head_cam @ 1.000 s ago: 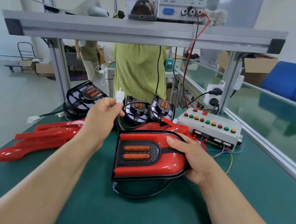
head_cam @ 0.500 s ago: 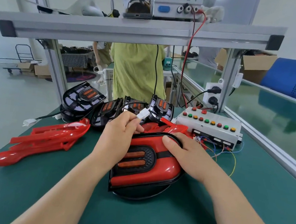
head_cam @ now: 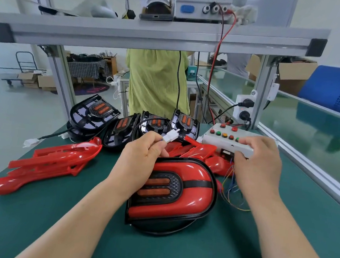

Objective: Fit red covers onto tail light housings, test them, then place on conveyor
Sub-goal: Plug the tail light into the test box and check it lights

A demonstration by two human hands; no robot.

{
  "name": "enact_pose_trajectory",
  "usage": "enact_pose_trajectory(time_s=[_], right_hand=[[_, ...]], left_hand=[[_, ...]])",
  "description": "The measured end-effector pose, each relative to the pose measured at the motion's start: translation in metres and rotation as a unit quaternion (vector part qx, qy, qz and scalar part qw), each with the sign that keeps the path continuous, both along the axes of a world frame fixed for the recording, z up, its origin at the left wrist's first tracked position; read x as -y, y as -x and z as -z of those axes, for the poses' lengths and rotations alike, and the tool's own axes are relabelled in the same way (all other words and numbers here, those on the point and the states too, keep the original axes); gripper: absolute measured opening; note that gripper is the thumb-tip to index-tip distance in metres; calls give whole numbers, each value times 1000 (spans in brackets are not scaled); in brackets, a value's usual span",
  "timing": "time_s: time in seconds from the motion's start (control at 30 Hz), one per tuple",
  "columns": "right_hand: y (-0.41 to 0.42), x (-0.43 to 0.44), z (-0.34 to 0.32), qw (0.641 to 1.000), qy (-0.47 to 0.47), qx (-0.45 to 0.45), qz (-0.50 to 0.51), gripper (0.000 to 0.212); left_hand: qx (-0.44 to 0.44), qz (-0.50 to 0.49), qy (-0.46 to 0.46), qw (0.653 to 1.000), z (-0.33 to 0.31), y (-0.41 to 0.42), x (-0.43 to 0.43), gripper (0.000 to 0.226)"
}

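Tail light housing (head_cam: 176,189) rests on bench (head_cam: 236,251); left hand (head_cam: 140,159) pinches connector (head_cam: 169,136); right hand (head_cam: 259,165) grips button box (head_cam: 222,142)

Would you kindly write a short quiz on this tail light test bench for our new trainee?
1. True or false: the left hand pinches a white connector.
2. The right hand grips: A) the button box B) a screwdriver C) a hammer.
3. How many orange strips show in the red-covered tail light?
Key: 1 true; 2 A; 3 two.
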State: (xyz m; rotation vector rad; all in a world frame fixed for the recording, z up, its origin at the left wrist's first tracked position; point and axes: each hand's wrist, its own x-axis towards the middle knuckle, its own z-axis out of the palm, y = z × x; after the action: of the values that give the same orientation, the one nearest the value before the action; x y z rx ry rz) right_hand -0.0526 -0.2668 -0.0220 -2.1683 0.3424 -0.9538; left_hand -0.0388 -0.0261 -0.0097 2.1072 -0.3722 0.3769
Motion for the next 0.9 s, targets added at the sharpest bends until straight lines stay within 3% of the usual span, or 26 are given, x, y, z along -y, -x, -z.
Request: enact_pose_trajectory(time_s=[0.2, 0.37, 0.47, 0.7, 0.8, 0.9], right_hand=[[-8, 12, 8, 979, -45, -197, 9, 50], [-6, 9, 8, 957, -82, -279, -24, 27], [-3, 8, 6, 964, -59, -257, -21, 5], [-5, 4, 6, 990, 12, -131, -46, 48], [-4, 1, 4, 994, 68, -89, -13, 50], [-3, 0, 0, 999, 38, -30, -16, 37]], left_hand=[[-4, 2, 1, 1000, -1, 2, -2, 19], [-9, 5, -1, 1000, -2, 2, -1, 20], [-16, 10, -2, 1000, -3, 3, 1, 20], [-18, 1, -1, 1000, -5, 7, 8, 18], [-16, 0, 2, 1000, -5, 9, 13, 17], [-7, 7, -10, 1000, -4, 11, 17, 17]])
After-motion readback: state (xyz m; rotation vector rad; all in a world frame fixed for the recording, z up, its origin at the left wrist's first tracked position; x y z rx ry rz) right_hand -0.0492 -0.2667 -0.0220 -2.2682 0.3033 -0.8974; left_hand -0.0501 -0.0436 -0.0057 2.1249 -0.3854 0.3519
